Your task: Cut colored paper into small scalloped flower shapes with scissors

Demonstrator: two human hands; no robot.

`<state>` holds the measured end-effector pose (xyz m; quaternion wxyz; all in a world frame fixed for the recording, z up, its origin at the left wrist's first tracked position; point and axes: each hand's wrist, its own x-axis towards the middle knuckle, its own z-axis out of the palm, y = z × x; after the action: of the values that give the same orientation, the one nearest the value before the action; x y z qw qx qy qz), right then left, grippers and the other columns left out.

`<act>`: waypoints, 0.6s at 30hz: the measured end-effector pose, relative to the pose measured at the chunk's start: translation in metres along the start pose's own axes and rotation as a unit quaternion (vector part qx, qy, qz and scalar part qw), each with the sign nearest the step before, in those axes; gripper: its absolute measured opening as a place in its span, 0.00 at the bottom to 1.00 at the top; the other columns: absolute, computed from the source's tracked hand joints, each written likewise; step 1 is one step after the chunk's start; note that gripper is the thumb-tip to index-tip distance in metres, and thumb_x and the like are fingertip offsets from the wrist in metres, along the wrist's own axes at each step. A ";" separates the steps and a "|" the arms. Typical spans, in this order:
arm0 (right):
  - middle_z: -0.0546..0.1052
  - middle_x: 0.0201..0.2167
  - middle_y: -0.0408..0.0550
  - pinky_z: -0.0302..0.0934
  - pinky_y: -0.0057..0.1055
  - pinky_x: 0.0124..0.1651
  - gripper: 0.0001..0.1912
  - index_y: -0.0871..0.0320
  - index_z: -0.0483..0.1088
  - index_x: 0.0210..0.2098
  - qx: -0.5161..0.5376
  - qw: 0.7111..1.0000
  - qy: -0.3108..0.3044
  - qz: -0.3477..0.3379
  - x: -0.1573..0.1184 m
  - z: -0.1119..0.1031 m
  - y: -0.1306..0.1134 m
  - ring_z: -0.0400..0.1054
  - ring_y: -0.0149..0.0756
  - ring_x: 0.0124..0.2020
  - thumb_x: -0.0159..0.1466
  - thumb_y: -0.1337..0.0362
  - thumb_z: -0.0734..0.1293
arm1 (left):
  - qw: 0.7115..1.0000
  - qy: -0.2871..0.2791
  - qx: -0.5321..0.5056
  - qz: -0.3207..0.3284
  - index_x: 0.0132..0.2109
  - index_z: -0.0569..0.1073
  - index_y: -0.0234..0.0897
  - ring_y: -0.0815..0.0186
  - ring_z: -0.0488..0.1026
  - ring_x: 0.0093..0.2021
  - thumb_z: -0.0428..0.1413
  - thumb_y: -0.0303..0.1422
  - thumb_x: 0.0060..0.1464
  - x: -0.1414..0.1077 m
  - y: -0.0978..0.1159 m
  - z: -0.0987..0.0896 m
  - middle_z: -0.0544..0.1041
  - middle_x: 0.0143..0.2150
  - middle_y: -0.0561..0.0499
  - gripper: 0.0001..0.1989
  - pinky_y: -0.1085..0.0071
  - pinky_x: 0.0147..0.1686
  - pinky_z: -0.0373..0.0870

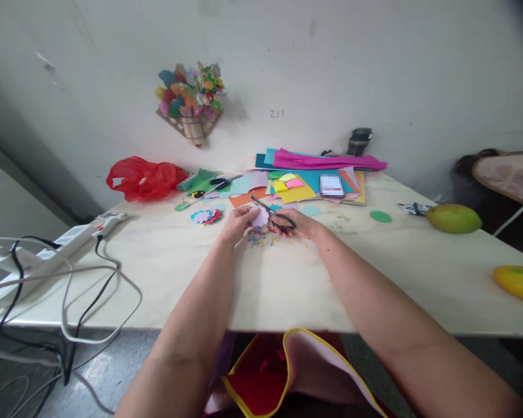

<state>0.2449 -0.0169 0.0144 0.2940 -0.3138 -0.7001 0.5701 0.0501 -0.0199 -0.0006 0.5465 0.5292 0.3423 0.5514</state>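
Observation:
Pinched in my left hand point(239, 222) is a small lilac paper flower point(260, 217) with a scalloped edge. My right hand point(300, 223) grips black-handled scissors point(291, 222), whose blades point up and left beside the paper. Tiny coloured paper scraps point(264, 238) lie on the table under both hands. To the left of my left hand sits a pile of scalloped paper flowers point(207, 216) in blue, red and other colours. Behind the hands, a light blue paper circle point(309, 209) lies near other cut pieces.
Coloured paper sheets point(244, 184) and a magenta roll point(331, 159) lie at the back, with a red plastic bag point(143, 179) to their left. A power strip point(65, 238) with loose cables occupies the left side. At right are a green circle point(380, 216) and a mango-like fruit point(454, 218).

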 end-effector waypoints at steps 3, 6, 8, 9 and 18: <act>0.70 0.18 0.40 0.46 0.21 0.13 0.16 0.59 0.64 0.27 -0.009 1.000 0.005 -0.003 0.002 0.000 0.003 0.60 0.23 0.14 0.57 0.52 0.67 | 1.000 0.002 -0.003 0.000 0.25 0.73 0.31 0.74 0.65 0.20 0.67 0.39 0.38 -0.001 0.001 0.001 0.72 0.20 0.52 0.15 0.76 0.21 0.60; 0.70 0.17 0.40 0.45 0.21 0.13 0.16 0.59 0.64 0.27 -0.016 1.000 0.007 -0.008 0.003 0.000 0.005 0.60 0.23 0.14 0.58 0.52 0.66 | 1.000 0.004 -0.003 -0.004 0.25 0.73 0.32 0.73 0.65 0.20 0.67 0.39 0.38 0.000 0.001 0.001 0.72 0.20 0.52 0.15 0.76 0.21 0.60; 0.69 0.17 0.40 0.44 0.21 0.12 0.16 0.59 0.64 0.27 -0.019 1.000 0.009 -0.009 0.004 0.000 0.006 0.60 0.23 0.13 0.58 0.52 0.66 | 1.000 0.004 -0.004 -0.005 0.25 0.73 0.31 0.74 0.65 0.20 0.67 0.39 0.38 0.000 0.001 0.001 0.72 0.20 0.52 0.16 0.76 0.21 0.59; 0.69 0.17 0.40 0.44 0.21 0.12 0.16 0.59 0.64 0.27 -0.019 1.000 0.009 -0.008 0.004 0.000 0.007 0.60 0.23 0.13 0.58 0.52 0.66 | 1.000 0.003 -0.005 -0.004 0.25 0.73 0.31 0.74 0.65 0.20 0.67 0.39 0.38 0.000 0.001 0.001 0.72 0.20 0.52 0.16 0.76 0.21 0.59; 0.70 0.17 0.39 0.44 0.21 0.12 0.17 0.59 0.64 0.28 -0.006 1.000 0.010 -0.008 0.006 0.000 0.009 0.60 0.23 0.13 0.58 0.51 0.67 | 1.000 0.002 -0.014 -0.006 0.26 0.74 0.30 0.74 0.66 0.21 0.67 0.39 0.38 0.001 -0.002 -0.001 0.73 0.21 0.51 0.16 0.76 0.22 0.60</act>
<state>0.2422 -0.0110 0.0060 0.3031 -0.3159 -0.7032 0.5602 0.0500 -0.0183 -0.0022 0.5565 0.5184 0.3386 0.5540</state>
